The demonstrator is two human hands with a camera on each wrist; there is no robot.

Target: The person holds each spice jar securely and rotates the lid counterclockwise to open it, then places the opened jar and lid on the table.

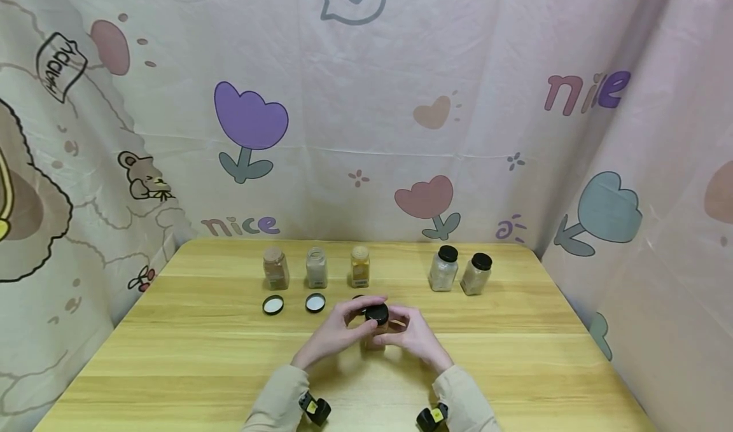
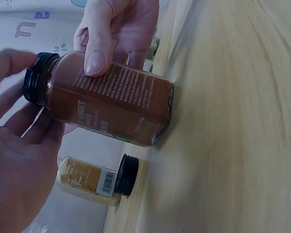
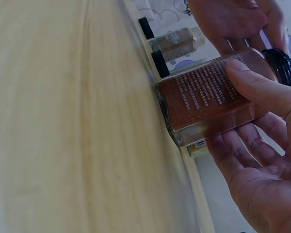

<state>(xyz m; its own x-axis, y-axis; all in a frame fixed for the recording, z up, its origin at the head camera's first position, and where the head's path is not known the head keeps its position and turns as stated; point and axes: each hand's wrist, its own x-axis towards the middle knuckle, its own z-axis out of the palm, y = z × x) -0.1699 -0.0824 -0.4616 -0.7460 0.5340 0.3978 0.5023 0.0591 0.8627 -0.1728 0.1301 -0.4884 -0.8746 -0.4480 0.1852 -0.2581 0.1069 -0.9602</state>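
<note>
A glass spice jar (image 2: pixel 116 102) of red-brown powder with printed labelling stands upright near the table's middle, a black screw lid (image 2: pixel 38 77) on its neck. My left hand (image 1: pixel 338 329) grips that lid from the left, fingers behind and thumb in front. From the right, my right hand (image 1: pixel 415 338) holds the jar's glass body, its thumb lying across the printed side in the right wrist view and the fingers round the opposite side. Behind my left fingers, a black lid (image 1: pixel 358 298) on the table is mostly hidden.
Three lidless jars stand in a back row: brownish (image 1: pixel 276 273), greyish (image 1: pixel 316 271) and yellow (image 1: pixel 360 271). Two upturned black lids with white liners, one left (image 1: pixel 273 305) and one right (image 1: pixel 315 303), lie in front. Two black-lidded jars, pale (image 1: pixel 443 271) and beige (image 1: pixel 475 276), stand back right. A printed curtain (image 1: pixel 355 114) hangs behind.
</note>
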